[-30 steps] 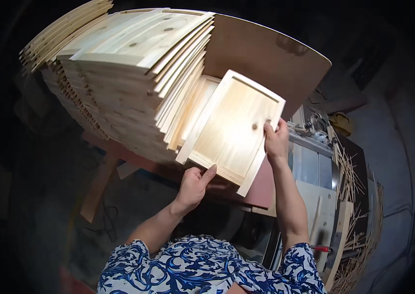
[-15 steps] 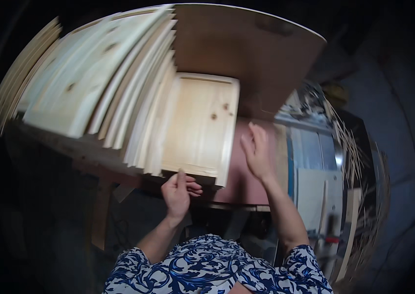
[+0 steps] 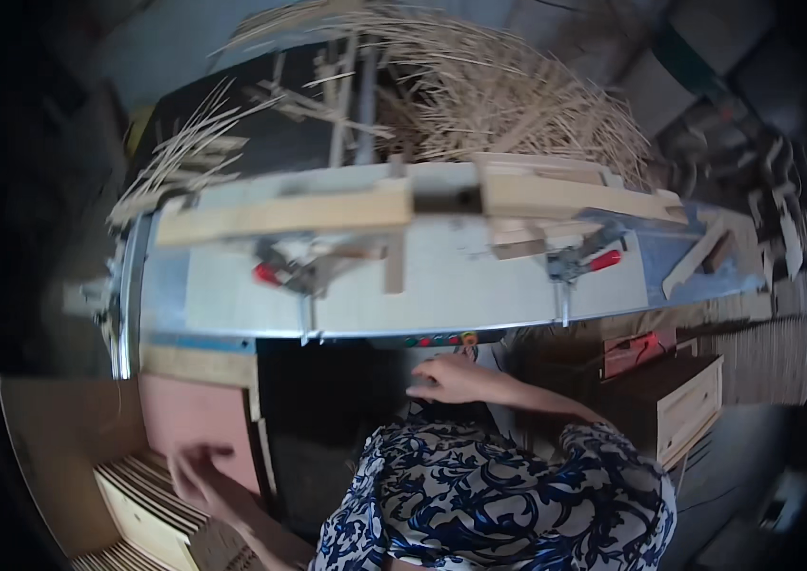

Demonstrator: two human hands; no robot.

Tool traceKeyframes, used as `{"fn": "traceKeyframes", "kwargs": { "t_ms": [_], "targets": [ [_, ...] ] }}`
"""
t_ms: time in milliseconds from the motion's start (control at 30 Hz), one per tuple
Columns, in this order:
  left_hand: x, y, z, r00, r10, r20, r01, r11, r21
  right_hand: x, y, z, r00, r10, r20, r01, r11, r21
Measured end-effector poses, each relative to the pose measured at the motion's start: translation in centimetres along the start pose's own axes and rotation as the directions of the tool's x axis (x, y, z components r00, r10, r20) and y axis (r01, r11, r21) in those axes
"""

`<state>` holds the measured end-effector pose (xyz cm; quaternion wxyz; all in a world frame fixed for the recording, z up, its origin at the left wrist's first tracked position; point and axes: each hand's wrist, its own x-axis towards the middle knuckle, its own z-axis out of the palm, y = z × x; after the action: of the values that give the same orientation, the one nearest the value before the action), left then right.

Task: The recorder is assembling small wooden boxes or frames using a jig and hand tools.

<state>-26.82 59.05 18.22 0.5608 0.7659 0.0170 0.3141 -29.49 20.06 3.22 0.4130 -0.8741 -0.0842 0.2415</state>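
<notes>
My left hand (image 3: 199, 474) is at the lower left, beside a pink board (image 3: 196, 419) and above a stack of wooden panels (image 3: 144, 514) seen mostly by their edges. It is blurred, but some fingers stand apart and nothing shows in it. My right hand (image 3: 456, 379) hangs in the air near the front edge of a machine table, just below a row of coloured buttons (image 3: 437, 340). Its fingers are loosely bent and apart, with nothing between them. On the pale machine bed (image 3: 441, 285), two toggle clamps with red handles (image 3: 268, 274) (image 3: 605, 260) sit before a long wooden fence (image 3: 289, 217).
Thin wood offcuts (image 3: 527, 105) lie heaped behind the machine. At the right stand a wooden box-like piece (image 3: 689, 409) and a stack of thin panels (image 3: 765, 357). A tall brown board (image 3: 51, 438) rises at the far left.
My view has turned right from the panel stack to the machine with the clamps. Both hands have come away from the panels and the pink board; the stack now lies at the lower left.
</notes>
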Motion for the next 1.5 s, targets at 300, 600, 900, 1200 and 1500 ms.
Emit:
{"fn": "traceKeyframes", "kwargs": {
  "t_ms": [300,600,900,1200,1500],
  "targets": [
    [7.7,10.2,58.4,0.214,0.390,0.896,-0.622,0.762,-0.183,-18.9,15.0,-4.7,0.848,0.291,-0.443,-0.199,0.949,0.243],
    [-7.2,1.6,76.8,-0.349,0.041,0.936,-0.701,0.651,-0.290,-33.1,13.8,-8.2,0.338,0.613,-0.714,-0.411,0.779,0.474],
    [5.1,6.5,65.6,-0.021,0.275,0.961,-0.683,0.698,-0.215,-25.9,8.1,-28.7,0.052,-0.099,-0.994,-0.141,0.984,-0.106],
    [19.5,14.1,46.9,0.729,0.145,0.668,-0.283,0.954,0.102,3.6,-10.0,-46.3,0.289,-0.273,-0.918,0.242,0.948,-0.206],
    [12.3,-8.2,17.2,0.987,-0.136,0.086,0.123,0.983,0.139,32.2,-11.0,-34.5,0.749,-0.394,-0.533,0.208,0.903,-0.375]
  ]
}}
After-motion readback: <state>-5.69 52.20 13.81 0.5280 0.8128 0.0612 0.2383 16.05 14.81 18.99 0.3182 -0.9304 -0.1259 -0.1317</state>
